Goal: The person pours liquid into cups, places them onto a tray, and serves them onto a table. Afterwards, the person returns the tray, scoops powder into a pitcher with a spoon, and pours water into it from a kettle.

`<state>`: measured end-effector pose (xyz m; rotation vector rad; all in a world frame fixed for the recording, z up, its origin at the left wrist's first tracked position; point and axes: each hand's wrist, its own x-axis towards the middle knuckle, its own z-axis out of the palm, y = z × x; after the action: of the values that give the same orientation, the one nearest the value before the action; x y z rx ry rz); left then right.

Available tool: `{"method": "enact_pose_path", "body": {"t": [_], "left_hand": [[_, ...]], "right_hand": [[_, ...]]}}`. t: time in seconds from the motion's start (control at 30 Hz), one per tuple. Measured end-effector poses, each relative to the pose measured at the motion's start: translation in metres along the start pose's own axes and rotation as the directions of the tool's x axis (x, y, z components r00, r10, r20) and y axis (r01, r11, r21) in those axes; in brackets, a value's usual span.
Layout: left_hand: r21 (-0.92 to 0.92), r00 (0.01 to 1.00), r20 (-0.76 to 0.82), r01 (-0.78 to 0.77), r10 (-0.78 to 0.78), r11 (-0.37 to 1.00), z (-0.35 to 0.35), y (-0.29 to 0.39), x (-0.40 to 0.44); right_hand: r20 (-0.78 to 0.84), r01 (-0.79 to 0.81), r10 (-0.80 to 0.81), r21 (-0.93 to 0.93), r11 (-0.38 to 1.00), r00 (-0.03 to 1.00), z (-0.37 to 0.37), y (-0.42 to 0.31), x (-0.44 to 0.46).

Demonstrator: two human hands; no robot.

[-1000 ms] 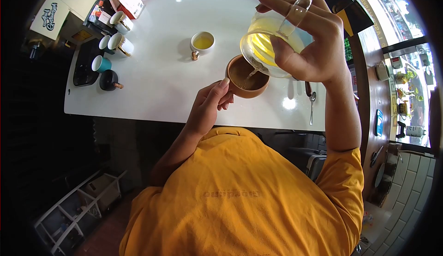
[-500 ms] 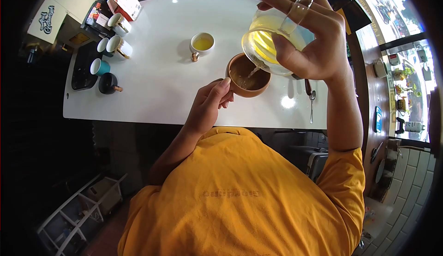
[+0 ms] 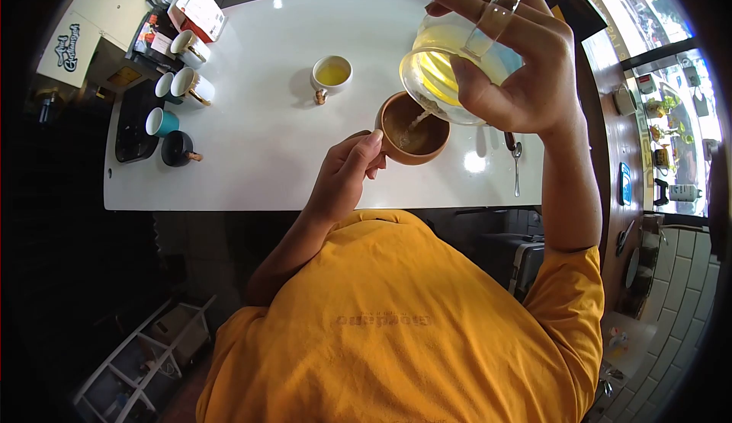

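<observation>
Yellow shirt [image 3: 396, 278], near side of the desk [image 3: 259, 156]: faint chest print, looks like "Giordano". Cream panel [image 3: 84, 30] beyond the desk's left end has dark script lettering, wording not legible; window [image 3: 648, 0] past the desk's right end carries big letters, partly "LAS". White box [image 3: 200, 11] at the desk's far left corner: print too small.
</observation>
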<state>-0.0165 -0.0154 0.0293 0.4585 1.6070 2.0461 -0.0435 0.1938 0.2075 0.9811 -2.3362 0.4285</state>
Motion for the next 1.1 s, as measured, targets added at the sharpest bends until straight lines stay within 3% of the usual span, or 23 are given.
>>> {"method": "enact_pose_path", "body": {"t": [0.27,0.37,0.47,0.77,0.87,1.1], "left_hand": [[-0.01,1.0,0.025,0.02,-0.019,1.0,-0.004,0.0,0.001],[0.0,0.999,0.032,0.024,-0.024,1.0,-0.006,0.001,0.002],[0.013,0.999,0.036,0.026,-0.026,1.0,-0.007,0.001,0.003],[-0.001,0.999,0.02,0.026,-0.026,1.0,-0.005,0.003,0.002],[-0.007,1.0,0.002,0.028,-0.028,1.0,-0.003,0.005,0.002],[-0.016,1.0,-0.026,0.001,-0.001,1.0,0.001,0.005,-0.001]], "right_hand": [[-0.172,0.166,-0.157,0.037,0.985,0.972,0.01,0.009,-0.003],[0.009,-0.011,0.011,-0.059,0.998,1.0,0.003,-0.001,-0.001],[-0.156,0.147,-0.143,0.019,0.989,0.977,0.013,0.011,-0.006],[-0.175,0.143,-0.138,0.021,0.989,0.975,0.013,0.004,-0.004],[-0.136,0.059,-0.053,0.046,0.997,0.989,0.009,-0.004,0.0],[-0.194,0.187,-0.174,0.05,0.981,0.965,0.017,0.011,0.0]]}}
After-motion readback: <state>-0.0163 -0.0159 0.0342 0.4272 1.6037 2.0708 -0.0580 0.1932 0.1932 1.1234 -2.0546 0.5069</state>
